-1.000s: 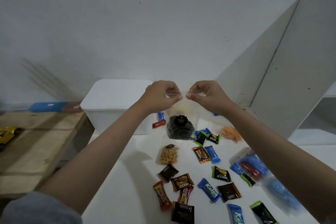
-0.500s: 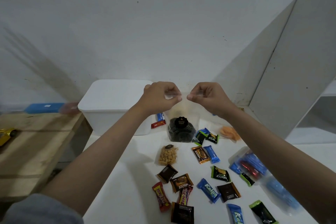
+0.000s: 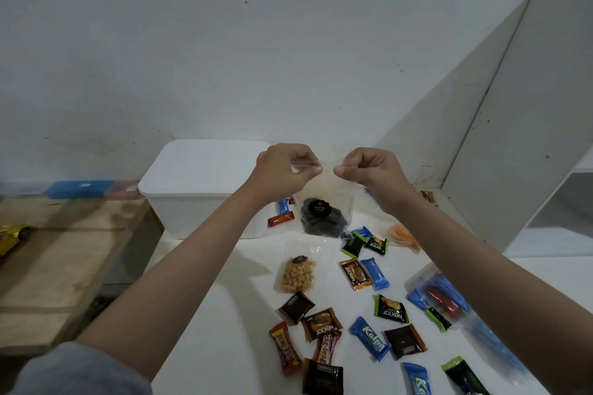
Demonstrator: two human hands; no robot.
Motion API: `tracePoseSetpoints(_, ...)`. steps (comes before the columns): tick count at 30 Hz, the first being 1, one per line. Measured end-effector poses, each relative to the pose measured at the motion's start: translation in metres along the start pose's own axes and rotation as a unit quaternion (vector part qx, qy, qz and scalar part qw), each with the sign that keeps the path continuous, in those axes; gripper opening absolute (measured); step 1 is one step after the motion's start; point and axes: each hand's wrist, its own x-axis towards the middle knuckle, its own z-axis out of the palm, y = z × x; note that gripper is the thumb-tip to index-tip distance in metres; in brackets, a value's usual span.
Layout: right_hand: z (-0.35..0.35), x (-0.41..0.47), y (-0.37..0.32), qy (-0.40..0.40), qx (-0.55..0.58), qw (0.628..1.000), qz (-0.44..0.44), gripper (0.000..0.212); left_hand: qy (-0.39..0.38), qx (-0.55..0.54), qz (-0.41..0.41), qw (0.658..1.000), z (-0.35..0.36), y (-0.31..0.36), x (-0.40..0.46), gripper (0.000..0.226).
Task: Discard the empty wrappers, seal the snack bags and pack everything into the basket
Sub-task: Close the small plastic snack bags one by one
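I hold a clear zip bag of dark snacks (image 3: 324, 218) up above the white table (image 3: 231, 314). My left hand (image 3: 284, 171) and my right hand (image 3: 369, 168) each pinch its top strip, thumbs and fingers closed on the plastic, a small gap between them. The bag hangs down from the strip, its dark contents and a black round label at the bottom. Behind my left hand stands the white basket (image 3: 195, 189). A clear bag of yellow cubes (image 3: 296, 272) lies flat below the held bag. Several small wrapped snacks (image 3: 354, 274) are scattered across the table.
A clear bag with blue and red sticks (image 3: 444, 295) lies at the right, an orange snack bag (image 3: 404, 236) beyond it. A wooden bench (image 3: 48, 263) with a yellow toy car (image 3: 11, 234) sits left. A white shelf unit (image 3: 526, 144) rises at the right.
My hands have stayed on the bag's top strip, drifting slightly apart, and the view has tilted a little. Nothing on the table has moved.
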Motion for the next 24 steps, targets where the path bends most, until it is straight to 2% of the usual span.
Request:
tracePoseSetpoints(3, 0.002, 0.000, -0.001, -0.002, -0.002, 1.000, -0.011, 0.023, 0.006, -0.020, -0.013, 1.000, -0.001, -0.004, -0.001, 0.009)
tracePoseSetpoints(8, -0.001, -0.001, -0.001, -0.018, -0.014, 1.000, 0.003, 0.008, 0.045, -0.086, -0.073, 0.993, -0.009, -0.016, -0.001, 0.016)
tracePoseSetpoints(13, 0.002, -0.001, 0.003, -0.021, 0.005, 0.998, 0.061, 0.012, 0.053, -0.164, -0.099, 0.980, -0.014, -0.027, -0.006, 0.020)
tracePoseSetpoints(17, 0.006, -0.004, 0.008, 0.001, -0.007, 0.998, 0.066, 0.016, 0.064, -0.258, -0.126, 0.956, -0.017, -0.029, -0.010, 0.022)
tracePoseSetpoints(20, 0.011, -0.005, 0.012, 0.010, 0.001, 0.998, 0.057, 0.019, 0.071, -0.283, -0.142, 0.946, -0.018, -0.028, -0.012, 0.024)
tracePoseSetpoints(24, 0.014, -0.004, 0.014, 0.002, -0.008, 0.997, 0.071, 0.018, 0.061, -0.278, -0.134, 0.949, -0.019, -0.035, -0.010, 0.026)
